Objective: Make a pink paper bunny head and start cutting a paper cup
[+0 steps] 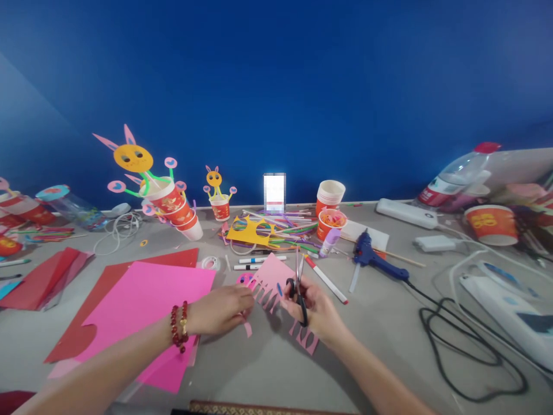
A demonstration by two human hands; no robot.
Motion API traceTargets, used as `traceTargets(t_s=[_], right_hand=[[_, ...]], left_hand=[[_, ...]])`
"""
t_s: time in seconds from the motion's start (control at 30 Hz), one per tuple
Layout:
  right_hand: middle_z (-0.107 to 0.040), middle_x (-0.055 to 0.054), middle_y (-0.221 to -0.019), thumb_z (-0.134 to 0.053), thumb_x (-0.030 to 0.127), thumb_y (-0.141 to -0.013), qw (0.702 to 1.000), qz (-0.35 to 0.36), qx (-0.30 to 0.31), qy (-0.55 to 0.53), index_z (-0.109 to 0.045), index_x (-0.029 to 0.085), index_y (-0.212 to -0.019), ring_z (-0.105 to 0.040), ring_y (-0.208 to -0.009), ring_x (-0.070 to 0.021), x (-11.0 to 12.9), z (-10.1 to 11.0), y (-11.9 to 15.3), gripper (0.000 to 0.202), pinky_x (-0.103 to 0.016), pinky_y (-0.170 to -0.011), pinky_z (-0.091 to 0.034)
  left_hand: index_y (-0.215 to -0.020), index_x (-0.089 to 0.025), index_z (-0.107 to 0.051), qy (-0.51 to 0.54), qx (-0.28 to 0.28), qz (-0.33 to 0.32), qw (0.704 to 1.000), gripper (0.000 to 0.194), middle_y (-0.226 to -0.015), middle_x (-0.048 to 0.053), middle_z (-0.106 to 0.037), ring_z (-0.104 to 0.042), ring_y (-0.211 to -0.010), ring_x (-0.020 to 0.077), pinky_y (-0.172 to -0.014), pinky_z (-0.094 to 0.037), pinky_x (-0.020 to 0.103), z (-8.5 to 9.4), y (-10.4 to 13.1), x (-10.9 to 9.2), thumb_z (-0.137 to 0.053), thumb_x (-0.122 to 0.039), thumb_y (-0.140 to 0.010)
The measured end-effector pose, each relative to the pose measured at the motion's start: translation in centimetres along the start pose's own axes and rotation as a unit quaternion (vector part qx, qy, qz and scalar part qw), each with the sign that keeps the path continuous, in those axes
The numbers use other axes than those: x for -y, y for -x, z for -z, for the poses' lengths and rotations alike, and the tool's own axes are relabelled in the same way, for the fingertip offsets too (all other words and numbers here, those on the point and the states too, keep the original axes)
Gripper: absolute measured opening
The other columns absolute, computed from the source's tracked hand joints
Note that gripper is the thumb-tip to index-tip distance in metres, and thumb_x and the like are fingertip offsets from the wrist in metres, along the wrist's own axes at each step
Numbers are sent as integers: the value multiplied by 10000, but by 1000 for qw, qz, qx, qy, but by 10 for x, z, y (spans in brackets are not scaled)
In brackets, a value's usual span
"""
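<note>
Low over the grey table, my left hand (225, 311) is closed, fingertips pinching a small strip of pink paper (247, 329). My right hand (318, 311) grips a pair of scissors (301, 300) with dark handles, blades pointing up and away from me. By its fingertips is a small blue oval piece (279, 289); whether the fingers pinch it I cannot tell. Between the hands lies light pink paper (273, 270) with a row of pointed cut-outs along its near edge. Another pink cut-out scrap (309, 340) lies under my right hand.
Bright pink (151, 300) and red sheets (181, 257) lie at left. Paper cups with a rabbit figure (133, 158) stand behind. Markers (326, 279), pipe cleaners (298, 219) and yellow cut-out paper (250, 230) lie ahead. A blue glue gun (375, 259) trails its cord at right.
</note>
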State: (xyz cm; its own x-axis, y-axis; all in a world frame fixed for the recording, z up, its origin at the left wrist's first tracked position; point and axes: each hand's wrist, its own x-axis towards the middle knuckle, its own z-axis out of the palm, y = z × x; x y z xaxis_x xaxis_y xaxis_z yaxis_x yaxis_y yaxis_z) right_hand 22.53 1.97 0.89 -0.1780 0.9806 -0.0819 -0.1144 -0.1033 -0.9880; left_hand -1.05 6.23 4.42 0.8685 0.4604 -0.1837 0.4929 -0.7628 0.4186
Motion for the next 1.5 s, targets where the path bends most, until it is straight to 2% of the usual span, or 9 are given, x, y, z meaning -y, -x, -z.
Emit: traceTargets(t_s=[0.07, 0.23, 0.4, 0.6, 0.9, 1.1, 1.2, 1.4, 1.5], right_hand=[[-553, 35, -686, -817, 291, -646, 1000, -3, 9, 12, -546, 195, -753, -486, -612, -120, 0, 0, 1, 306, -242, -552, -386], [-554, 33, -707, -851, 332, -601, 998, 10, -1, -59, -554, 194, -765, -499, -614, -116, 5, 1, 1, 366, -231, -563, -411], [-494, 75, -632, -872, 332, -579, 990, -23, -12, -137, -551, 199, -790, -446, -522, -76, 17, 7, 2, 406, -198, -515, -372], [-530, 56, -673, -899, 354, -558, 987, -12, 21, -159, -565, 188, -816, -449, -542, -73, 19, 10, 5, 454, -191, -515, -356], [-495, 46, -685, -868, 413, -632, 991, 12, -9, -129, -592, 185, -800, -411, -581, -74, 19, 9, 5, 396, -179, -527, -366], [-454, 67, -632, -904, 357, -572, 989, 4, -18, -146, -562, 191, -779, -384, -551, -74, 13, 5, 3, 433, -183, -500, -357], [-454, 65, -632, -892, 352, -594, 989, 12, -30, -143, -551, 190, -779, -381, -553, -76, 9, 4, 4, 420, -184, -498, -345], [-504, 47, -644, -844, 346, -656, 992, 32, -62, -106, -547, 195, -778, -440, -567, -100, 7, 5, 5, 354, -211, -523, -381], [-505, 52, -616, -838, 285, -649, 992, 63, -84, -72, -565, 195, -767, -438, -544, -99, 9, 4, 2, 311, -210, -513, -380]], left_hand=[[-885, -190, -583, -19, -39, -4, 999, 125, -958, 54, -616, -575, -875, 189, -747, -434, 265, 1, 0, -2, -465, -178, -924], [-1012, -236, -638, -86, -225, -80, 967, 254, -1023, 76, -684, -634, -895, 199, -807, -472, 312, -4, -7, -10, -387, -217, -971], [-1140, -231, -602, -58, -322, -182, 927, 247, -962, 81, -742, -697, -878, 205, -824, -517, 300, -6, -24, -19, -493, -155, -932], [-1202, -211, -550, -42, -344, -197, 917, 300, -997, 108, -744, -697, -982, 214, -873, -516, 291, -8, -40, -19, -493, -112, -924], [-1172, -225, -559, 61, -377, -105, 918, 227, -990, 88, -736, -702, -905, 193, -822, -532, 265, -16, -47, -16, -512, -271, -955], [-1059, -242, -616, 4, -432, -194, 881, 172, -1075, 69, -685, -650, -961, 174, -843, -508, 262, -18, -50, -10, -484, -199, -958], [-1051, -232, -602, 15, -442, -198, 875, 172, -1109, 84, -633, -617, -993, 178, -845, -503, 269, -23, -52, -10, -490, -163, -940], [-995, -215, -563, 215, -447, -99, 863, 142, -997, 66, -570, -569, -959, 176, -836, -476, 288, -29, -58, -26, -532, -111, -903], [-911, -185, -547, 350, -374, -45, 858, 75, -872, 38, -569, -548, -818, 150, -742, -451, 255, -29, -61, -33, -486, -204, -950]])
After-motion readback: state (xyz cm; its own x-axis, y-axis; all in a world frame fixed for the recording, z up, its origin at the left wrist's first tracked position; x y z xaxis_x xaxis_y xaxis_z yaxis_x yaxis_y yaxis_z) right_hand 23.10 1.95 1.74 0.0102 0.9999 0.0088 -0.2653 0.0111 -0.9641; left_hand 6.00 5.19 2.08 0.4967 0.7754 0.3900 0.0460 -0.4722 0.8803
